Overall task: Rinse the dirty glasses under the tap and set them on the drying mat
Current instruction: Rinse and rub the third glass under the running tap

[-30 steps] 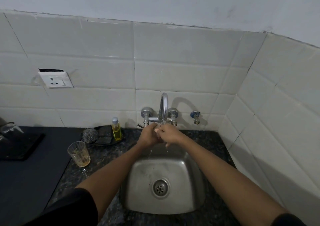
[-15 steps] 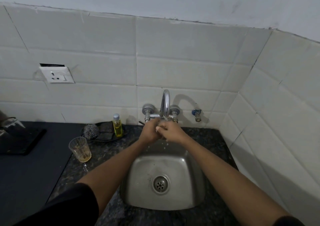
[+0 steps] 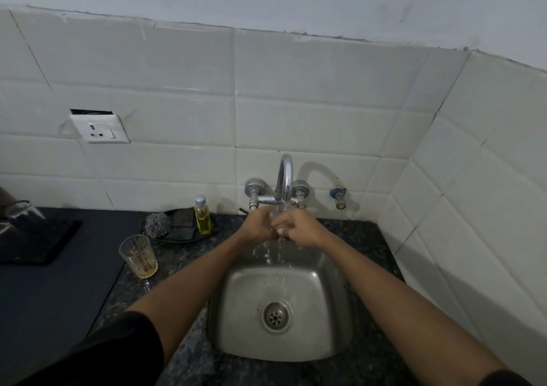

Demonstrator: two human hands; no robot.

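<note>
White tiled walls (image 3: pixel 296 95) meeting at a corner, grey painted wall above, wall socket (image 3: pixel 99 128), dark speckled stone counter (image 3: pixel 367 237), dim light

Left hand (image 3: pixel 257 225) and right hand (image 3: pixel 299 229) curled together.

Speckled counter (image 3: pixel 189 255): glass (image 3: pixel 138 256), dark mat (image 3: pixel 44 296), perhaps scrubber dish (image 3: pixel 180 228).

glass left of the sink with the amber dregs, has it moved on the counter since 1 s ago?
No. The glass stands upright in the same spot, just off the dark mat's edge and in front of the scrubber tray. Only the camera shifted.
</note>
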